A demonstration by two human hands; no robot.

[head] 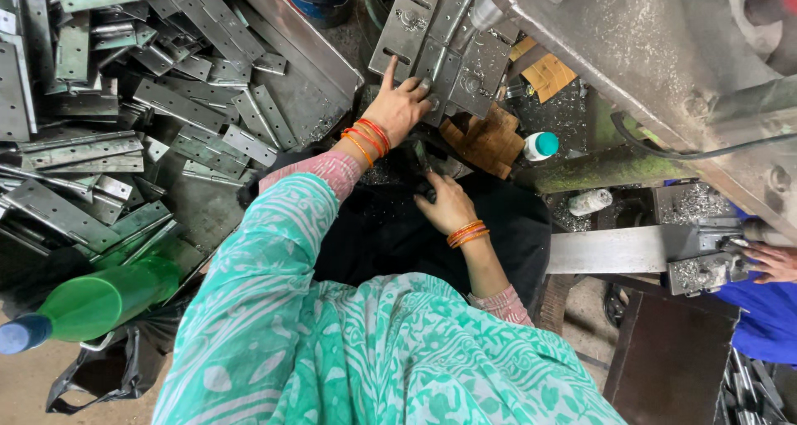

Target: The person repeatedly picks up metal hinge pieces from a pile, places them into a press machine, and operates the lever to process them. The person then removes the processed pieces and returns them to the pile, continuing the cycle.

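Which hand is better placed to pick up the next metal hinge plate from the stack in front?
Left. The left hand already rests on the hinge plates; the right hand is lower, near the lap.

One head-worn camera looks steeply down from above the person's shoulders, close over both arms, facing forward toward a stack of metal plates [440, 43]; a machine frame [631, 43] crosses the upper right corner

Green-and-white patterned garment [332, 342], pink sleeve cuffs [332, 169], orange and red bangles [367, 138]
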